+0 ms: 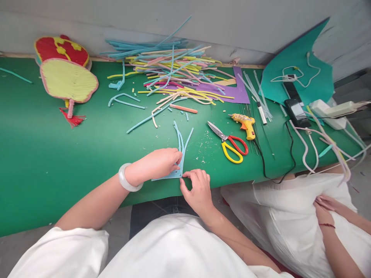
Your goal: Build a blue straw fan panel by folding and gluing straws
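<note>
A flat light-blue piece made of pipe cleaners (167,177) lies near the table's front edge, with several loose blue ends (187,144) sticking up and away from me. My left hand (159,163) reaches over it, fingers closed around the blue strips; the hand hides much of the piece. At its lower right corner, my right hand (199,190) pinches the edge between thumb and forefinger, the other fingers curled. Right of the piece lie scissors (226,138) with one red and one yellow handle, blades half apart. Beyond them rests a yellow glue gun (244,122).
Loose coloured pipe cleaners (174,67) are heaped along the wall, by a purple sheet (242,88). Two fan shapes (68,80) lie at left. On the right are clear glue sticks (255,90), a marker (261,113), phones, a power strip (329,114) and a seated person (327,220).
</note>
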`<move>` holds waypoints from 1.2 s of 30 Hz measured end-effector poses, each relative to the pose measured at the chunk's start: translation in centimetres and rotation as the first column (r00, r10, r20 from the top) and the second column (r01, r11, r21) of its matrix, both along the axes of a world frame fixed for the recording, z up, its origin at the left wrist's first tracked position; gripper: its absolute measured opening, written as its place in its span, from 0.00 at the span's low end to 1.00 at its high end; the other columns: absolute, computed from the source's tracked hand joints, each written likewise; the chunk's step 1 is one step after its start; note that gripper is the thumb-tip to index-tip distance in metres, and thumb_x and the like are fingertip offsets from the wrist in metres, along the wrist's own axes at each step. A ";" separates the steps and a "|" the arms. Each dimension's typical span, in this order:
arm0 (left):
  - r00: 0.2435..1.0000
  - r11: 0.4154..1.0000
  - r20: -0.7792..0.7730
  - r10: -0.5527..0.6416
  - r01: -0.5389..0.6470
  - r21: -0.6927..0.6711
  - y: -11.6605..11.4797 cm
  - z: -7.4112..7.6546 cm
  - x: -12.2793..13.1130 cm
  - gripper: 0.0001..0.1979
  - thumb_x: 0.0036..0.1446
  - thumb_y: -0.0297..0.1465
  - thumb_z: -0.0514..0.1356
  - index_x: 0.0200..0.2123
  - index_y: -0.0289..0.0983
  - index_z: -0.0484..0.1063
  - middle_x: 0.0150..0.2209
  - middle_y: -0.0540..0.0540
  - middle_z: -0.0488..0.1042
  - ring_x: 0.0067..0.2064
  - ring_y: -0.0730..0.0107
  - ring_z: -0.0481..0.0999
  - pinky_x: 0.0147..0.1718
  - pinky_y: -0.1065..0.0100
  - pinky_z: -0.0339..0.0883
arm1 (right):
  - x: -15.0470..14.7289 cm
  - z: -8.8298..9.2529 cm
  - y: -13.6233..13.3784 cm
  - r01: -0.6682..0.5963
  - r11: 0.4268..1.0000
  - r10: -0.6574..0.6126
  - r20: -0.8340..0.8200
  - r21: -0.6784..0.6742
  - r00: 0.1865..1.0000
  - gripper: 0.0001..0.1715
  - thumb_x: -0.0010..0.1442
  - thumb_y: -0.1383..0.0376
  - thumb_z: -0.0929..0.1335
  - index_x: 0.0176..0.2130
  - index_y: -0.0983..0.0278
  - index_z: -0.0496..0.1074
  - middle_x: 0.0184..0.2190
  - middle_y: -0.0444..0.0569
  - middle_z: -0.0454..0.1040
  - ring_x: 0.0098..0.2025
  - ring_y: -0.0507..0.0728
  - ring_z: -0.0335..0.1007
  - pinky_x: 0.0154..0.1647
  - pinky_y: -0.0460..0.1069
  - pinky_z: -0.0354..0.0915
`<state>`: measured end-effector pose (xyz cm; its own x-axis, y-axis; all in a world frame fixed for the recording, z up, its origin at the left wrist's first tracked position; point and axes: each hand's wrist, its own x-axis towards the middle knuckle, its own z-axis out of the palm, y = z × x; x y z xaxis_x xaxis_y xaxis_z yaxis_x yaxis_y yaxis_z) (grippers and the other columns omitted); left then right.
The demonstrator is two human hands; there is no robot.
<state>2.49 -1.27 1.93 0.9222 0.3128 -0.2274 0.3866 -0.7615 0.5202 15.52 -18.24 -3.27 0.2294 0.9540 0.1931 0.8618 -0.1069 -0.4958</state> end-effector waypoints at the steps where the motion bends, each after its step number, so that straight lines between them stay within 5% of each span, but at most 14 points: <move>1: 1.000 0.999 -0.010 -0.010 0.010 -0.033 -0.2 -0.1 0.1 0.02 0.63 0.28 0.57 0.36 0.38 0.67 0.35 0.49 0.72 0.34 0.68 0.72 0.29 0.68 0.60 | -0.1 0.0 0.0 0.004 1.000 -0.004 0.002 0.002 1.000 0.02 0.62 0.66 0.68 0.38 0.61 0.70 0.35 0.48 0.72 0.40 0.59 0.64 0.41 0.54 0.57; 36: 0.993 0.984 -0.035 -0.116 0.119 0.134 -1.5 -0.8 0.7 0.05 0.62 0.24 0.56 0.33 0.36 0.68 0.34 0.44 0.73 0.35 0.62 0.73 0.36 0.64 0.61 | -1.0 -0.7 -0.2 0.071 0.994 -0.071 0.002 0.078 0.997 0.04 0.65 0.68 0.67 0.35 0.60 0.71 0.31 0.46 0.72 0.36 0.57 0.65 0.39 0.53 0.57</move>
